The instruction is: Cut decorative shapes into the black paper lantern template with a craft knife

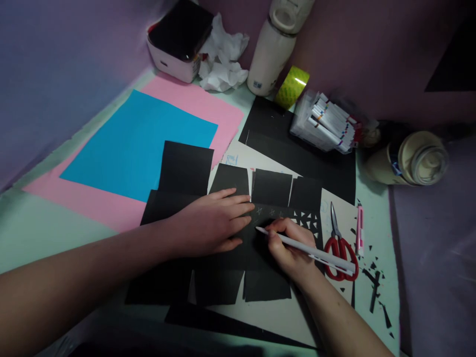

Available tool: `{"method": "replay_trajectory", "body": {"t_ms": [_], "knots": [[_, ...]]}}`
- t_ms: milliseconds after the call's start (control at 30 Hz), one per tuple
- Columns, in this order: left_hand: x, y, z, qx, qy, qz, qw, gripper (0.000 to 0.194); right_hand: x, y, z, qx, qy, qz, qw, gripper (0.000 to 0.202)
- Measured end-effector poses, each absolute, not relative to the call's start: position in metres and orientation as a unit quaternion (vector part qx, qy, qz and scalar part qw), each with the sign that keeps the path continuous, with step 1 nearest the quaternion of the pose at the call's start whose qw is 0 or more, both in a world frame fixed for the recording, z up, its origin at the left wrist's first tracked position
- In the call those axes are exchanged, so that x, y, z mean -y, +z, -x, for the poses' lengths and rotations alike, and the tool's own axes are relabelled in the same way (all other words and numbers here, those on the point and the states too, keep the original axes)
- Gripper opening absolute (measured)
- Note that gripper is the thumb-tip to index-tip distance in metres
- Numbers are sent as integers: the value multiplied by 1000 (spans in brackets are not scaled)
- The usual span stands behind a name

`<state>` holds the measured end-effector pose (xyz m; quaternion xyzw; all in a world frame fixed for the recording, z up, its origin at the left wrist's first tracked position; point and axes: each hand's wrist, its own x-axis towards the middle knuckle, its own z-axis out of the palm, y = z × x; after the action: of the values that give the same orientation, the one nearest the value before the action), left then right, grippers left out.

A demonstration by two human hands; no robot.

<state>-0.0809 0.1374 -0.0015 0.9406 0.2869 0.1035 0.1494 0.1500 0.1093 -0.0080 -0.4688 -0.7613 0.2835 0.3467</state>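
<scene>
My left hand [213,221] lies flat with its fingers spread on a black paper piece [226,260] that has several flaps along its edges. In my right hand [292,245] is a white pen [316,252], its tip touching or just above the black paper beside my left fingertips. Small star outlines [266,211] are drawn in a row on the paper. Right of them, a patch of small triangular cut-outs [307,221] shows the light sheet beneath. Scissors with red handles [336,255] rest just right of my right hand.
Blue paper [137,144] overlies pink paper [197,101] at the left. Along the back stand a box [173,67], crumpled tissue [223,59], a bottle [271,54], yellow tape [292,87], markers [330,121] and a jar [405,158]. A pink cutter [360,230] and black scraps [375,291] lie right.
</scene>
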Motion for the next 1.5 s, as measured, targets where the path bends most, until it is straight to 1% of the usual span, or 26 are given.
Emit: {"method": "replay_trajectory", "body": {"t_ms": [100,433,933,1500], "knots": [[-137,-1,81,-286,105,-941,149,35,-110,-8,-150,768,283,462,341,12],[-138,-2,81,-287,98,-942,145,35,-109,-8,-149,756,284,461,367,10],[-138,0,81,-286,88,-943,143,34,-109,-8,-148,776,288,445,342,7],[-138,0,81,-289,84,-943,143,35,-106,-15,-152,755,286,466,361,12]]}}
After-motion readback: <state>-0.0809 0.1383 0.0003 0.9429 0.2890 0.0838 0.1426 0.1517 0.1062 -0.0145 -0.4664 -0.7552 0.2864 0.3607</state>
